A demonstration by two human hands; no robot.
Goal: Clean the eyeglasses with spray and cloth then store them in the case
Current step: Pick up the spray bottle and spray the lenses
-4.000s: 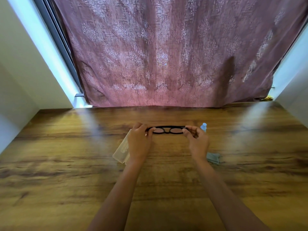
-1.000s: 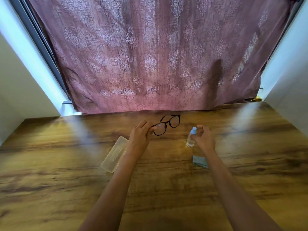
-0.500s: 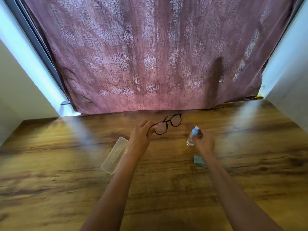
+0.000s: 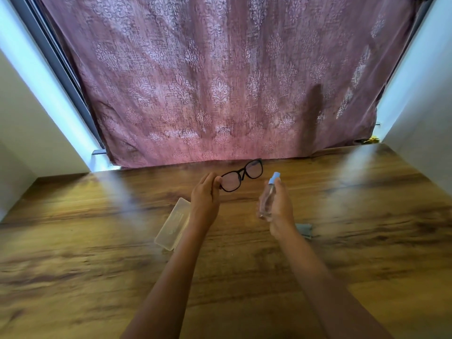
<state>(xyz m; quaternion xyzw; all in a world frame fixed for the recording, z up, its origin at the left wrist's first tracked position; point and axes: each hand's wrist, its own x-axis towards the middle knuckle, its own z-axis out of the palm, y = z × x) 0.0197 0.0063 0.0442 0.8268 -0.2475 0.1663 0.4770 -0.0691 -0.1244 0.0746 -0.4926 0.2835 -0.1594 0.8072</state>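
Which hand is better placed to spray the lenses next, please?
The right hand: it grips the spray bottle, nozzle up beside the eyeglasses, while the left hand pinches their frame end.

A wood-grain bench (image 4: 85,277) fills the lower half. At twelve o'clock a mauve curtain (image 4: 220,81) with a pale floral pattern hangs to its far edge. A dark window frame (image 4: 61,69) runs at ten o'clock, and a white wall (image 4: 420,113) stands at three.

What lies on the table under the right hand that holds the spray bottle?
A grey-blue cloth lies on the table, one edge showing past the wrist of the right hand gripping the spray bottle. The wrist covers the rest, so its shape is hidden.
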